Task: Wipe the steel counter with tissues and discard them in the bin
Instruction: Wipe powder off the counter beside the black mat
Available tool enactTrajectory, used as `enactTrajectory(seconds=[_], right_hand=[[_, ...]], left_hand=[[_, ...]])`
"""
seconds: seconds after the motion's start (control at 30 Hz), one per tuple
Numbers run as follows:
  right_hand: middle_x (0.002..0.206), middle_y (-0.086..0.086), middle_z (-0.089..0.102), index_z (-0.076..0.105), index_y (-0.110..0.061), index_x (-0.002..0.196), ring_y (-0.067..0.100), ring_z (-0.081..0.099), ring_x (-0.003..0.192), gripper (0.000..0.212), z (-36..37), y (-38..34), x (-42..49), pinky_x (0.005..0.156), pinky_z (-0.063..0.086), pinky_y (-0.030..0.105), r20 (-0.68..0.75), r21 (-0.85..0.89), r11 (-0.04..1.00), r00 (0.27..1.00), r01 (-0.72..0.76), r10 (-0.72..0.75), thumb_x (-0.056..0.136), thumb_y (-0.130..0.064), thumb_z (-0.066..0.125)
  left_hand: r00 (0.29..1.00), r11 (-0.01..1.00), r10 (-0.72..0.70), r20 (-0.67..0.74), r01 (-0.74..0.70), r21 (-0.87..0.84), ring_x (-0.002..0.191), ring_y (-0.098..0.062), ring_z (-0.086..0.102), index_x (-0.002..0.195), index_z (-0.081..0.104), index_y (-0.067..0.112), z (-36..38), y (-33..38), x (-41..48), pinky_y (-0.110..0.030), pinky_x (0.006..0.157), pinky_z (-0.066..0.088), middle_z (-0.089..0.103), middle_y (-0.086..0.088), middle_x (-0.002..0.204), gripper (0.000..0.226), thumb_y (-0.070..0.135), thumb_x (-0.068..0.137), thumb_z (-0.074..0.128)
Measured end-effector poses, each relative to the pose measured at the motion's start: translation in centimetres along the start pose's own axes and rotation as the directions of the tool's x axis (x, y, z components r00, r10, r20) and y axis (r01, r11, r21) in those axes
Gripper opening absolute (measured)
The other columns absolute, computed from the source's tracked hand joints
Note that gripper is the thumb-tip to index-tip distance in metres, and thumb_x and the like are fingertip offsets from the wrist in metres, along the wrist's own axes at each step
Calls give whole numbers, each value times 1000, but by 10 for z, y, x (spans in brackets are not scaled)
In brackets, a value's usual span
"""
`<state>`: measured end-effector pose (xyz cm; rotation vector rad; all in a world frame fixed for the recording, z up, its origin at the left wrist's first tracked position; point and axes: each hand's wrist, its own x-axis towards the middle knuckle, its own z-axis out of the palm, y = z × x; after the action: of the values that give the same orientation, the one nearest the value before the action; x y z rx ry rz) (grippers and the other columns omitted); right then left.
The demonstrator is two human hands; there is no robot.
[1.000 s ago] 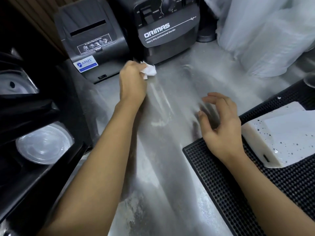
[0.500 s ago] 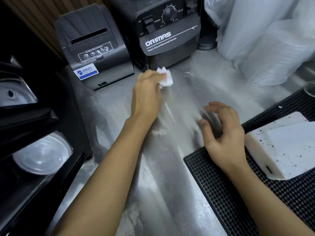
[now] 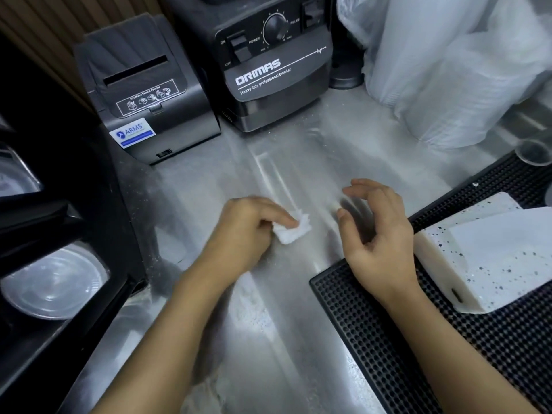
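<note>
Steel streaked with pale powder, the tabletop (image 3: pixel 283 339) fills the head view. The left hand (image 3: pixel 248 231), slightly blurred, pinches a wadded white tissue (image 3: pixel 294 233) against the steel, and its fingers hide part of the wad. Just right of it, the right hand (image 3: pixel 379 234) has loosely curled fingers and holds nothing, with its wrist at the corner of a black rubber mat (image 3: pixel 388 339). Beyond the left hand stand a printer (image 3: pixel 146 94) and a blender base (image 3: pixel 274 70), whose top is cut off by the frame.
</note>
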<state>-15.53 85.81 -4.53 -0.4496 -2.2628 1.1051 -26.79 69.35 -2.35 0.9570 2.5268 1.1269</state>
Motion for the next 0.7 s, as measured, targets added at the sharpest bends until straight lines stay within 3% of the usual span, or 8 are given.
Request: enactTrajectory(seconds=[0.07, 0.17, 0.23, 0.3, 0.4, 0.5, 0.57, 0.7], right_hand=[[122, 5, 57, 63, -7, 111, 10, 48, 115, 25, 0, 0, 0, 95, 29, 2, 15, 5, 1000, 1000, -13, 13, 87, -11, 61], [122, 4, 57, 63, -9, 111, 11, 48, 117, 24, 0, 0, 0, 95, 31, 3, 22, 7, 1000, 1000, -20, 20, 87, -13, 60], [122, 3, 57, 63, -10, 110, 11, 49, 117, 23, 0, 1, 0, 97, 35, 8, 24, 16, 1000, 1000, -14, 13, 88, -15, 59], [122, -1, 56, 63, -12, 111, 12, 49, 119, 24, 1, 3, 0, 100, 44, 22, 25, 36, 999, 1000, -14, 13, 89, -20, 56], [122, -3, 54, 63, -13, 111, 14, 49, 119, 26, 2, 5, 1, 98, 49, 40, 21, 52, 998, 1000, -18, 17, 89, -23, 55], [121, -6, 53, 63, -12, 110, 15, 50, 119, 27, 3, 5, 1, 96, 50, 43, 22, 67, 998, 1000, -3, 2, 89, -25, 53], [121, -4, 55, 63, -12, 110, 14, 49, 119, 26, 3, 5, 1, 96, 50, 41, 24, 56, 998, 1000, 0, -1, 89, -25, 54], [121, -1, 57, 63, -13, 109, 12, 49, 118, 23, 2, 5, 1, 97, 48, 36, 22, 26, 1000, 1000, -10, 9, 89, -21, 56]], left_hand=[[990, 995, -88, -114, 82, -57, 93, -1, 60, 94, 75, 18, -12, -6, 13, -11, 85, 46, 68, 5, 101, 48, -20, 78, 49], [972, 994, -31, -234, 54, 92, 96, -4, 53, 103, 73, 9, -14, -16, 63, -7, 81, 40, 62, -2, 107, 37, -14, 85, 49], [987, 981, 12, -161, 20, 194, 94, -13, 50, 104, 72, 5, -7, -25, 83, -15, 83, 41, 58, -6, 103, 32, -9, 86, 49], [990, 964, 40, -135, -3, 265, 97, -20, 49, 106, 71, 8, 2, -27, 75, -20, 87, 41, 56, -6, 100, 33, -6, 85, 50], [986, 965, 47, -160, -3, 264, 99, -5, 36, 111, 69, 9, 9, -18, 19, 0, 88, 26, 56, -4, 107, 35, -8, 85, 52], [998, 973, 35, -46, -23, 231, 91, -5, 45, 106, 72, 14, 2, 2, -44, 1, 86, 31, 60, 2, 100, 38, -11, 81, 58], [997, 992, -72, -2, 72, 103, 84, -4, 53, 101, 73, 25, -10, 9, -44, -1, 79, 37, 59, 8, 93, 35, -3, 84, 60], [950, 982, -107, -293, 146, 117, 71, -3, 49, 106, 71, 23, -20, 2, 26, 2, 70, 30, 48, 7, 84, 28, 7, 87, 58]])
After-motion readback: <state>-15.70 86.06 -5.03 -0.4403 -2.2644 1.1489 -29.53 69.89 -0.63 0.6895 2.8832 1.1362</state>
